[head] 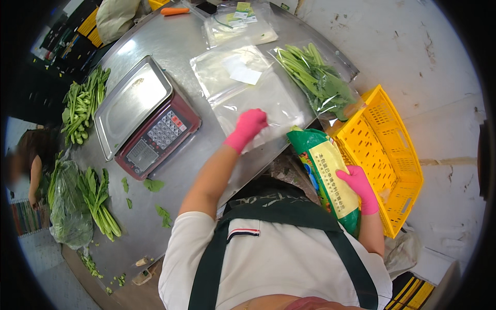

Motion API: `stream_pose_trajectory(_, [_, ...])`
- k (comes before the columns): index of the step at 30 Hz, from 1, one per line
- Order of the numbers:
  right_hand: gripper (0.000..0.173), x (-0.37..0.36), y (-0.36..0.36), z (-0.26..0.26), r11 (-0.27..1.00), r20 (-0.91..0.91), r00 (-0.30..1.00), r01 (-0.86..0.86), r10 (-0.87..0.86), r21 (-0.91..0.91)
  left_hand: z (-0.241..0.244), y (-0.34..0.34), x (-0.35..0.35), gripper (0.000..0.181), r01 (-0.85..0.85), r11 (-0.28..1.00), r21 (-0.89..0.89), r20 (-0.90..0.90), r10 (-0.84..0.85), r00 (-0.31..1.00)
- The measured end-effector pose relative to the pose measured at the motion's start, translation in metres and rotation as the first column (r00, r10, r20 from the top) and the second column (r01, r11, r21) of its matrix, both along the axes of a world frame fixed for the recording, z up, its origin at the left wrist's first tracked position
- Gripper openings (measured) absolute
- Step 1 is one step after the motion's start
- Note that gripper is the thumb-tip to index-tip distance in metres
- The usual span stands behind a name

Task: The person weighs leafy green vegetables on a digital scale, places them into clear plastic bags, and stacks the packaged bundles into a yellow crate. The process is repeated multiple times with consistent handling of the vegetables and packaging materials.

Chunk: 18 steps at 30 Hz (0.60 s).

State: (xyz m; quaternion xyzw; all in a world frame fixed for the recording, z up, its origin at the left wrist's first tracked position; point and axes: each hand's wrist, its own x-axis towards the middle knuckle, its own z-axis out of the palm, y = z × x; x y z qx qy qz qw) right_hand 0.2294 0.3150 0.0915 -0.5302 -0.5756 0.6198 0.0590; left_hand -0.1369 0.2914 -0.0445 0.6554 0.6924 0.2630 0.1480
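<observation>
My left hand (251,126), in a pink glove, is curled over the near edge of a stack of clear plastic bags (267,104). Whether it pinches any film is hidden. With my right hand (358,184), also pink-gloved, I grip a green and yellow printed package (329,174) against my right side. Its face bears writing, and a bit of green shows at its top end. White paper slips (242,71) lie on the bags. Right of the stack, leafy greens in a clear bag (316,79) rest at the table's edge.
A red digital scale (159,131) with a steel pan stands on the metal table (193,162). Bundles of greens (83,104) and a bagged bunch (69,205) lie on the left. A yellow crate (387,162) is at my right. An orange-handled tool (174,11) lies far back. Another person stands left.
</observation>
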Motion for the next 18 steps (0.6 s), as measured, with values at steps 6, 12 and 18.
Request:
stream_pose_trajectory(6, [0.031,-0.014,0.004,-0.009,0.997,0.017,0.999,-0.037,0.036,0.063,0.034,-0.015,-0.005,0.017,-0.159,0.982,-0.102,-0.098,0.149,0.984])
stream_pose_trajectory(12, [0.029,-0.039,0.037,-0.004,0.955,0.12,0.96,-0.266,0.251,0.129,0.0,-0.013,0.001,0.012,-0.152,0.988,0.022,-0.056,0.153,0.987])
stream_pose_trajectory(18, [0.03,-0.099,0.079,-0.033,0.89,0.038,0.951,-0.3,0.306,0.343,0.06,0.012,0.025,0.005,-0.395,0.902,0.174,0.772,0.124,0.623])
